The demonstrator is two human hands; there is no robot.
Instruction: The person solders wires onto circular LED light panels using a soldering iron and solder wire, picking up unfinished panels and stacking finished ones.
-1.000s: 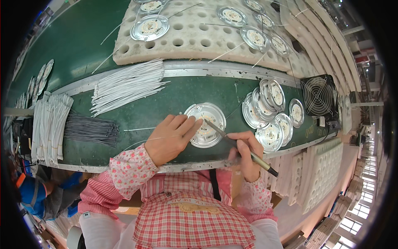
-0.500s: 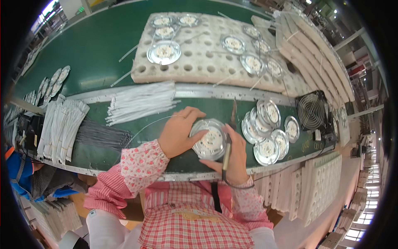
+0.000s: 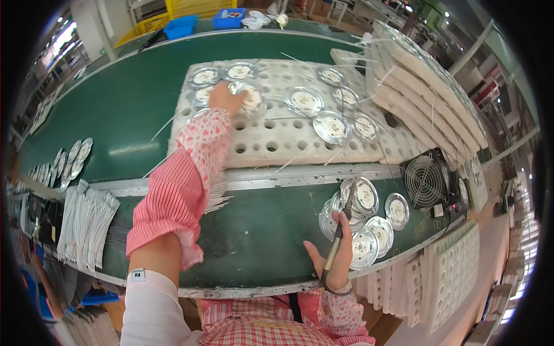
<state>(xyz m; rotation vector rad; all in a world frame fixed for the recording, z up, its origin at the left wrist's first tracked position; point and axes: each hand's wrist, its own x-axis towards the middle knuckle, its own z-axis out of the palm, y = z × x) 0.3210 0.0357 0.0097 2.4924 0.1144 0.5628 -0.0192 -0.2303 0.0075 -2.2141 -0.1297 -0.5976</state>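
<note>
One shiny disc (image 3: pixel 253 100) is over the white holey board (image 3: pixel 254 137), just right of the fingers of the left hand (image 3: pixel 227 100). The hand hides its left edge, so I cannot tell if the fingers pinch it. Other discs (image 3: pixel 303 102) lie around it on the board. Nearer, over the green worktop (image 3: pixel 254 251), the right hand (image 3: pixel 341 258) has its fingers around a thin tool (image 3: pixel 335 246), with the thumb stuck out left. A pile of discs (image 3: pixel 380 235) sits just to the right.

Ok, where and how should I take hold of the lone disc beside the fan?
Pinch the lone disc by its bare shiny rim, probably from above at the near right: parts fill its middle, overlapping discs crowd its left, the fan stands beyond.
</note>
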